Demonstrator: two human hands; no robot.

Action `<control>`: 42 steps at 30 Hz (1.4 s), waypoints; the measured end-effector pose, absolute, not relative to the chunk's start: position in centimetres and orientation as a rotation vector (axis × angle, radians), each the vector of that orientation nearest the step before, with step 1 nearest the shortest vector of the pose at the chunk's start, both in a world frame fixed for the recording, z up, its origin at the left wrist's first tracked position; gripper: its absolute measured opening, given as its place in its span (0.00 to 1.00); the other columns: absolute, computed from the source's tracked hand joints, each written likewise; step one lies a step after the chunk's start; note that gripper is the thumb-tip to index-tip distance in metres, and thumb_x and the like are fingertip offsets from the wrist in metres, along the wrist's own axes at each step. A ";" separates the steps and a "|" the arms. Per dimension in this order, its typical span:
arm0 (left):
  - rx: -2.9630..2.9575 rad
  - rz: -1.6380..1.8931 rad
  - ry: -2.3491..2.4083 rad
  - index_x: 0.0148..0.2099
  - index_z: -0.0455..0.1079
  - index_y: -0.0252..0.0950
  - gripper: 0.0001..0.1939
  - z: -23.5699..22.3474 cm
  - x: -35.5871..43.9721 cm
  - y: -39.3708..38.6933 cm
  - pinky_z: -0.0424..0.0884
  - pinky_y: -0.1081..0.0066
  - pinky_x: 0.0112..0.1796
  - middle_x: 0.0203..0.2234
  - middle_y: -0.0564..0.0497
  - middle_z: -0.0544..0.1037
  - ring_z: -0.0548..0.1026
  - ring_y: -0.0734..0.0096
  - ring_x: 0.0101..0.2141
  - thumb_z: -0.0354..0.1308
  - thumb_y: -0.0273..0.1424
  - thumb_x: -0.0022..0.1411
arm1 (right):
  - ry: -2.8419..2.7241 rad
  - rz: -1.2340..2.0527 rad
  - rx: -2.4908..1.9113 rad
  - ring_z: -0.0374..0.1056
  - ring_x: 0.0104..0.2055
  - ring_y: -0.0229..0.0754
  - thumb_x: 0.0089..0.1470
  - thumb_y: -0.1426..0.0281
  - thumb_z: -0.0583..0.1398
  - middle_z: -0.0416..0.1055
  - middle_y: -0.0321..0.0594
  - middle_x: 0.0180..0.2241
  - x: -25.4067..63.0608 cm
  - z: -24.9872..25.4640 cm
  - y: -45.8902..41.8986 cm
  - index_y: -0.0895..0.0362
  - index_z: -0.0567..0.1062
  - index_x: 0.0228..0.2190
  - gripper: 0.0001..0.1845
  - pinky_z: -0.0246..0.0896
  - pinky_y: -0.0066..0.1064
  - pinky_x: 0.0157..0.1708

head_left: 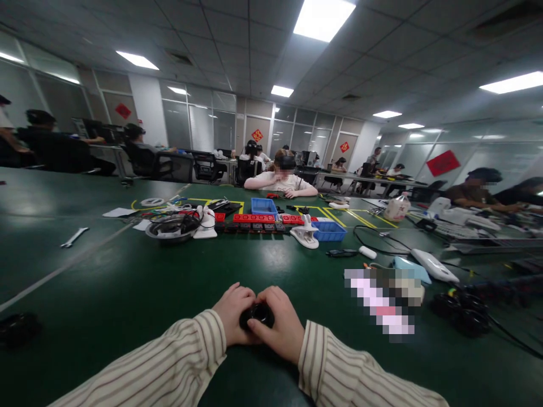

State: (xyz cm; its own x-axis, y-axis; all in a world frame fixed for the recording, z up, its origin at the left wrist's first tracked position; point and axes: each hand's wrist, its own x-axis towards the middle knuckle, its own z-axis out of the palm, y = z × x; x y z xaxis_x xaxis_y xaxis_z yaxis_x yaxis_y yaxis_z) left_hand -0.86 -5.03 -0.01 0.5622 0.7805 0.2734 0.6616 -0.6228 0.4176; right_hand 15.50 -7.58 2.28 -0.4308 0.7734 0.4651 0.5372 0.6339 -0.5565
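Note:
A black, glossy, rounded object with a dark round hollow or face on top sits between my two hands, low over the green table. Its exact kind cannot be made out. My left hand is curled around its left side, fingers bent. My right hand wraps it from the right, with the thumb laid across its near edge. Both hands touch each other at the far side, and the fingers hide much of the object.
Ahead on the green table are a metal bowl of cables, white clamps, a red-and-black strip and blue bins. A wrench lies left; black rounded parts lie right. A person sits opposite.

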 end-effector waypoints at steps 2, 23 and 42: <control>2.526 0.634 1.144 0.39 0.69 0.37 0.27 -0.1 -1.1 -4.7 0.56 0.53 0.50 0.35 0.49 0.70 0.68 0.61 0.38 0.66 0.42 0.35 | -2.150 0.442 -0.926 0.59 0.37 0.42 0.43 0.72 0.57 0.66 0.39 0.33 15.6 2.4 -7.6 0.58 0.68 0.33 0.11 0.54 0.37 0.40; 2.505 0.607 1.378 0.34 0.65 0.37 0.27 0.2 -0.3 -5.7 0.49 0.45 0.51 0.32 0.51 0.68 0.68 0.60 0.37 0.64 0.47 0.33 | -2.016 0.460 -1.043 0.58 0.36 0.42 0.43 0.59 0.61 0.62 0.38 0.32 16.0 1.5 -7.3 0.58 0.65 0.35 0.20 0.55 0.34 0.36; 2.539 0.598 1.045 0.39 0.68 0.36 0.20 -0.2 -1.2 -4.6 0.63 0.61 0.42 0.36 0.48 0.68 0.66 0.60 0.39 0.61 0.41 0.45 | -1.984 0.557 -0.648 0.62 0.40 0.40 0.47 0.76 0.51 0.67 0.42 0.35 17.6 5.1 -10.3 0.57 0.69 0.35 0.12 0.59 0.35 0.41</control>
